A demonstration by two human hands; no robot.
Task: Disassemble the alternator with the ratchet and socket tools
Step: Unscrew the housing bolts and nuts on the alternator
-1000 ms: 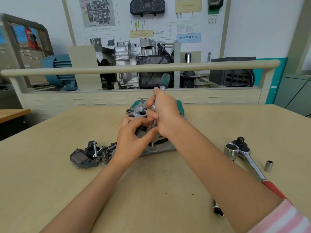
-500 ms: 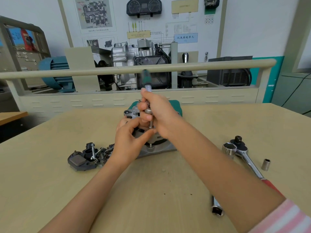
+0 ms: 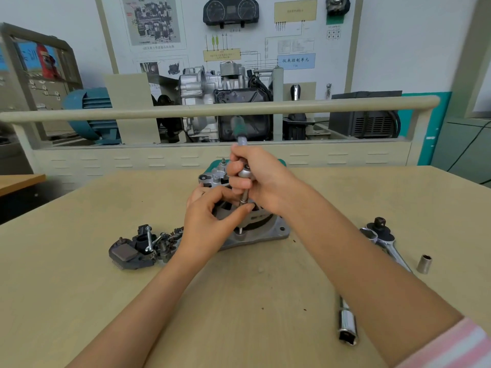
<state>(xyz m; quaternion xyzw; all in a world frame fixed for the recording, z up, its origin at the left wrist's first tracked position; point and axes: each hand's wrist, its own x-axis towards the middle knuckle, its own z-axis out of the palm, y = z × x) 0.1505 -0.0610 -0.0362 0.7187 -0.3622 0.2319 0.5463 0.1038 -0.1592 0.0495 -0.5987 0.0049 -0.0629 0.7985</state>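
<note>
The tan, matte table [image 3: 79,301] carries everything, and near its far middle sits the alternator [image 3: 255,231], a dull cast-aluminium housing with a flat flanged base and a dark round opening. Both hands work over it. The right hand [image 3: 261,179] is wrapped around the head of a small ratchet [image 3: 240,128], whose green-and-black grip sticks up and away, with a slim steel extension [image 3: 244,195] running down toward the housing. The left hand [image 3: 210,221] pinches low around that shaft, steadying it where it meets the fastener, which is hidden under the fingers. To do this step well, I judge the shaft should stay square to the bolt, with the left fingers only guiding while the right wrist turns in short strokes, so the socket does not slip off. Left of the housing lies the removed rectifier assembly [image 3: 135,252], black ribbed plastic with loose bolts. On the right rests a larger chrome ratchet [image 3: 384,240], a short loose socket [image 3: 424,264] beside it, and nearer, a long chrome socket [image 3: 347,326], polished and cylindrical.
</note>
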